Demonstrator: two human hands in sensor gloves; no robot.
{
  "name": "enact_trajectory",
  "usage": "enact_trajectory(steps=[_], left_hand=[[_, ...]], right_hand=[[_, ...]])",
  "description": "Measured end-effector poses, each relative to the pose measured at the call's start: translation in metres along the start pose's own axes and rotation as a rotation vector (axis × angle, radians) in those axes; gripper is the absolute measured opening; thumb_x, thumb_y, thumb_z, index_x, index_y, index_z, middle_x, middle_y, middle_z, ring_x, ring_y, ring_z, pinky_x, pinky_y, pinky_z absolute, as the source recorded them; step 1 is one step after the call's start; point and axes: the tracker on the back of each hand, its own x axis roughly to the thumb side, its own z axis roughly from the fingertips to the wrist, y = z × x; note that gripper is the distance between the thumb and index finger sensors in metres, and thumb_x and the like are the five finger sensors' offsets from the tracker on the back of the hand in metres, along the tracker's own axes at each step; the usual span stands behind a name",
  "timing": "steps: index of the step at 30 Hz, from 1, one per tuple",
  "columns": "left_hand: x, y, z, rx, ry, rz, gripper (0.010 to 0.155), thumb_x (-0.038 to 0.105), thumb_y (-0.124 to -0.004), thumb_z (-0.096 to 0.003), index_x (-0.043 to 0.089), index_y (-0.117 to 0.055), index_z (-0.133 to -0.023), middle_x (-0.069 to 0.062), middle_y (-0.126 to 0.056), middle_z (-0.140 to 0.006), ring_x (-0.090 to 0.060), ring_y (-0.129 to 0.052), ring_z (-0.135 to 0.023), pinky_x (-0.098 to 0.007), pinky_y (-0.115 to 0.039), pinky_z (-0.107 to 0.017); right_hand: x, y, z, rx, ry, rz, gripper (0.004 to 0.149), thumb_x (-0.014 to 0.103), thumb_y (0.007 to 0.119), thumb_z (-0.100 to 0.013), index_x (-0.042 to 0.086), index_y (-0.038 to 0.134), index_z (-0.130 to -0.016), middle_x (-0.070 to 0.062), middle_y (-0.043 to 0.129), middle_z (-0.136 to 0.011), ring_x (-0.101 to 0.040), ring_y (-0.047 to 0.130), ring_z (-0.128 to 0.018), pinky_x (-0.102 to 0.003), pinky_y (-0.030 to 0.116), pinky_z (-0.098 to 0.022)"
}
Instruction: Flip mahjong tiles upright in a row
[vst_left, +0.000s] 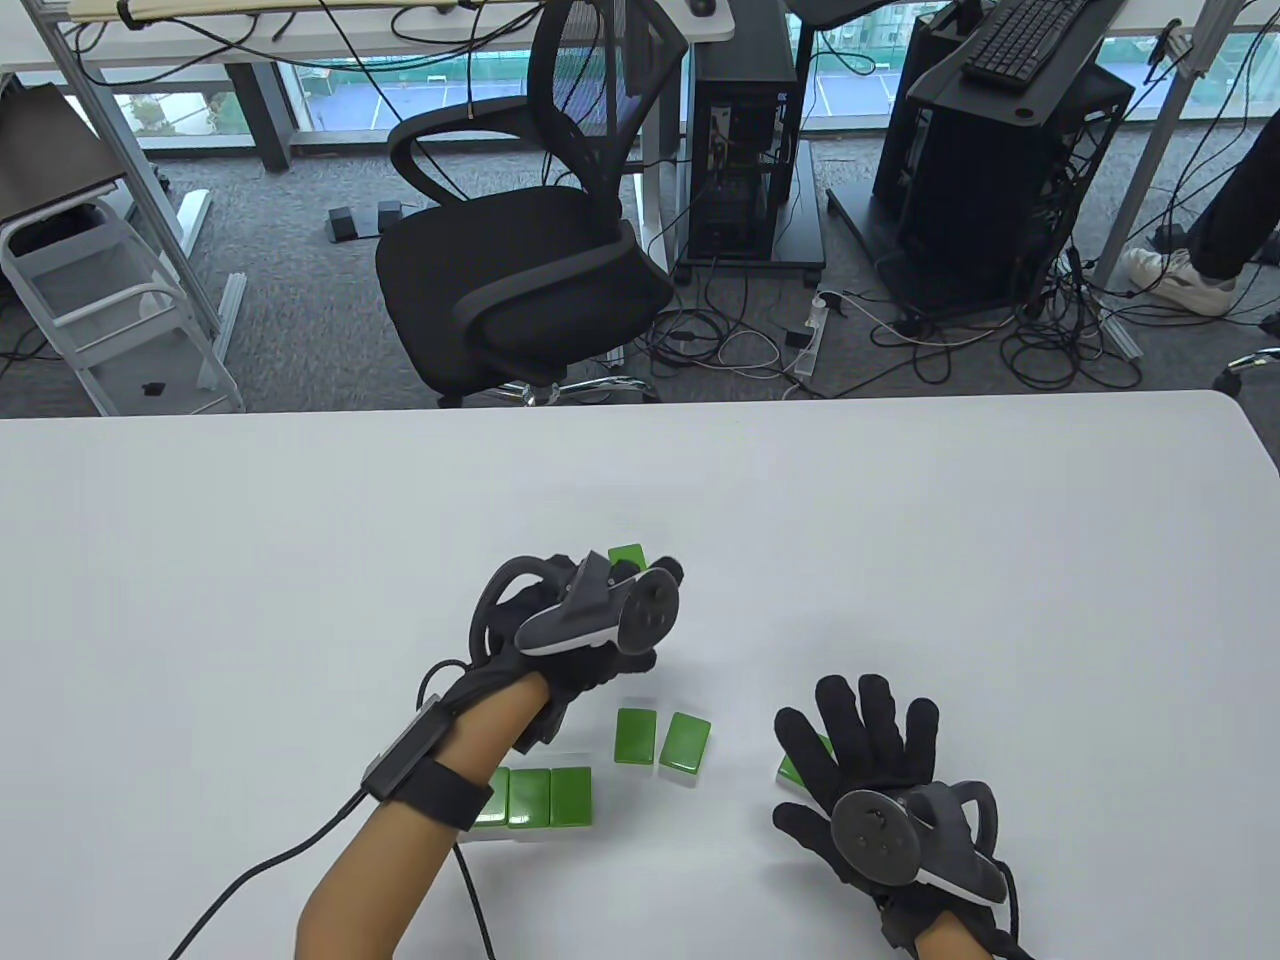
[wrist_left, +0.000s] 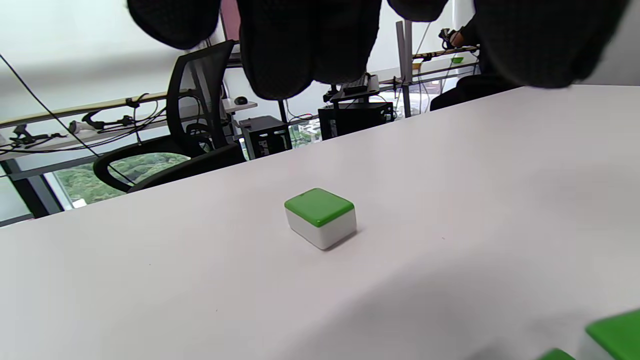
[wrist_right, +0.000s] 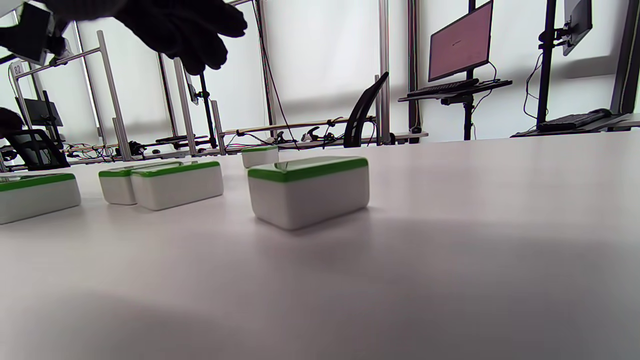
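Note:
Several green-backed white mahjong tiles lie flat, green side up, on the white table (vst_left: 300, 560). One lone tile (vst_left: 628, 555) lies farthest back; the left wrist view shows it (wrist_left: 320, 216) below my fingertips (wrist_left: 300, 55). My left hand (vst_left: 580, 620) hovers just before it, open, holding nothing. Two loose tiles (vst_left: 636, 735) (vst_left: 685, 742) lie in the middle. Three tiles (vst_left: 545, 797) lie side by side near my left forearm. My right hand (vst_left: 870, 740) is open with spread fingers over another tile (vst_left: 793, 770), which looks untouched in the right wrist view (wrist_right: 308, 190).
The table's far edge (vst_left: 640, 405) runs across the view, with a black office chair (vst_left: 520, 250) and computer racks on the floor behind it. A cable (vst_left: 240, 890) trails from my left wrist over the near table. In the right wrist view my left hand (wrist_right: 185, 25) shows at the top left.

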Motion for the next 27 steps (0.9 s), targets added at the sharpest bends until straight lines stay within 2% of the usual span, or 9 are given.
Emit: enact_trajectory(steps=[5, 10, 15, 18, 23, 27], left_hand=[[-0.005, -0.017, -0.041, -0.031, 0.131, 0.001, 0.085, 0.06, -0.08, -0.0308, 0.044, -0.039, -0.103, 0.007, -0.06, -0.114, -0.025, -0.076, -0.102, -0.06, -0.061, -0.075], [-0.004, -0.055, -0.069, -0.084, 0.206, -0.007, 0.087, 0.059, -0.079, -0.0317, 0.046, -0.032, -0.103, 0.008, -0.048, -0.118, -0.025, -0.067, -0.108, -0.059, -0.057, -0.078], [-0.001, -0.09, -0.081, -0.145, 0.211, -0.02, 0.08, 0.059, -0.076, -0.0348, 0.053, -0.032, -0.101, 0.005, -0.038, -0.12, -0.026, -0.056, -0.112, -0.058, -0.054, -0.079], [-0.003, -0.102, -0.086, -0.211, 0.219, -0.024, 0.073, 0.057, -0.073, -0.0376, 0.055, -0.035, -0.101, 0.004, -0.039, -0.12, -0.028, -0.055, -0.113, -0.059, -0.054, -0.079], [-0.007, -0.11, -0.088, -0.245, 0.215, 0.026, 0.068, 0.052, -0.071, -0.0409, 0.054, -0.038, -0.1, 0.003, -0.034, -0.119, -0.024, -0.062, -0.109, -0.058, -0.056, -0.078], [-0.006, -0.109, -0.086, -0.189, 0.213, -0.001, 0.061, 0.047, -0.073, -0.0403, 0.052, -0.051, -0.096, 0.001, -0.049, -0.114, -0.026, -0.073, -0.101, -0.057, -0.06, -0.077]], right_hand=[[0.0, -0.001, 0.0, -0.01, 0.001, -0.015, 0.077, 0.063, 0.054, -0.046, 0.044, 0.003, -0.1, 0.0, -0.012, -0.11, -0.037, -0.014, -0.096, -0.068, 0.001, -0.067], [0.001, -0.002, 0.0, -0.018, -0.005, -0.002, 0.077, 0.063, 0.054, -0.046, 0.043, 0.003, -0.1, 0.0, -0.012, -0.11, -0.037, -0.013, -0.096, -0.068, 0.002, -0.067], [0.001, -0.002, 0.0, -0.019, -0.009, -0.005, 0.077, 0.063, 0.054, -0.046, 0.043, 0.003, -0.1, 0.0, -0.012, -0.11, -0.037, -0.013, -0.096, -0.068, 0.002, -0.067], [0.001, -0.001, -0.001, -0.014, -0.007, -0.006, 0.077, 0.063, 0.054, -0.046, 0.043, 0.003, -0.1, 0.0, -0.012, -0.11, -0.037, -0.013, -0.096, -0.068, 0.002, -0.067], [0.0, 0.001, -0.001, -0.006, -0.003, -0.001, 0.077, 0.063, 0.054, -0.046, 0.043, 0.003, -0.1, 0.0, -0.011, -0.11, -0.038, -0.013, -0.096, -0.068, 0.002, -0.067], [0.0, 0.001, -0.001, -0.004, 0.0, 0.006, 0.077, 0.063, 0.054, -0.046, 0.043, 0.003, -0.1, 0.0, -0.011, -0.11, -0.038, -0.013, -0.096, -0.068, 0.002, -0.067]])
